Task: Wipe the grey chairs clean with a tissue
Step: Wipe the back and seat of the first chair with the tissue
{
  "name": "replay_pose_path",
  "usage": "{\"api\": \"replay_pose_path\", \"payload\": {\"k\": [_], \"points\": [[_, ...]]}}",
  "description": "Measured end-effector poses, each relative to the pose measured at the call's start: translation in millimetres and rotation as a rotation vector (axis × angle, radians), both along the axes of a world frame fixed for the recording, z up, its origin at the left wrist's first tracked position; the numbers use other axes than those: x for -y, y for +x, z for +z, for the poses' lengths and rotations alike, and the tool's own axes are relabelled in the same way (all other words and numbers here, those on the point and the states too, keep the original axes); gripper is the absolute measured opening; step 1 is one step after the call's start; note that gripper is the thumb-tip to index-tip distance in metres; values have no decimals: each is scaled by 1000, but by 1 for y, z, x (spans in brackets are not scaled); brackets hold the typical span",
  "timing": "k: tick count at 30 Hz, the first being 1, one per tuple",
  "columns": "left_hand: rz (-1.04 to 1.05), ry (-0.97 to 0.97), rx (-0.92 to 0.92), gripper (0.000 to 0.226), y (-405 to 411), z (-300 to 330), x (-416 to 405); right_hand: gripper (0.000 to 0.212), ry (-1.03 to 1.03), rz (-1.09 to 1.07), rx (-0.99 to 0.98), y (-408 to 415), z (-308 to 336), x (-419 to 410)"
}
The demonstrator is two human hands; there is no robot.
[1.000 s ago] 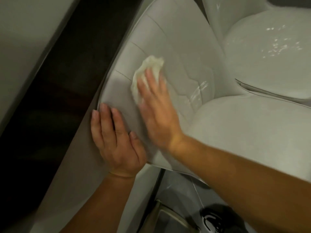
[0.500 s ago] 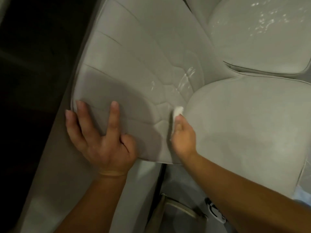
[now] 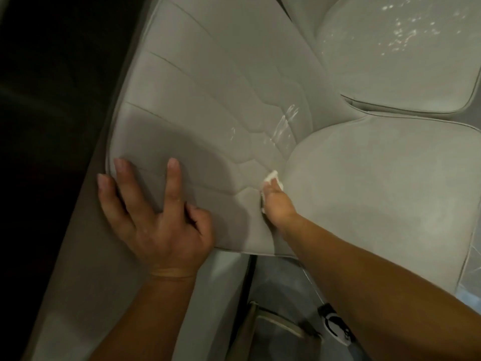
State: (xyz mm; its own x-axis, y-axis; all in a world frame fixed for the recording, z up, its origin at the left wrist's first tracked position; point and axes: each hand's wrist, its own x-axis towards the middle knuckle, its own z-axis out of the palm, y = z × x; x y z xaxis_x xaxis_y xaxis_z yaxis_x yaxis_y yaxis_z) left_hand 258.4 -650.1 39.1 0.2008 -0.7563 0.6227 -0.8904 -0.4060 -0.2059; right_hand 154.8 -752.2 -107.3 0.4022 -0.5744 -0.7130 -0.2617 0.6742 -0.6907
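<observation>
Grey chair fills your view: stitched backrest left, seat cushion right. Your left hand lies flat on the backrest's edge, fingers spread, holding nothing. Your right hand is wedged in the crease between backrest and cushion, fingers apparently pinched on the white tissue, mostly hidden.
</observation>
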Motion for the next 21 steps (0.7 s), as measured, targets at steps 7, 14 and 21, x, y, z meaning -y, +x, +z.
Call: {"api": "replay_pose_path", "payload": {"k": [7,14,21], "points": [[-31,-9,10,52,2,1,1,43,-340,-367,358,6,69,-17],[23,9,18,55,0,0,-1,56,-887,-24,70,48,70,2],[40,5,25,62,2,-6,-3,42,-24,-168,-122,3,-24,16]]}}
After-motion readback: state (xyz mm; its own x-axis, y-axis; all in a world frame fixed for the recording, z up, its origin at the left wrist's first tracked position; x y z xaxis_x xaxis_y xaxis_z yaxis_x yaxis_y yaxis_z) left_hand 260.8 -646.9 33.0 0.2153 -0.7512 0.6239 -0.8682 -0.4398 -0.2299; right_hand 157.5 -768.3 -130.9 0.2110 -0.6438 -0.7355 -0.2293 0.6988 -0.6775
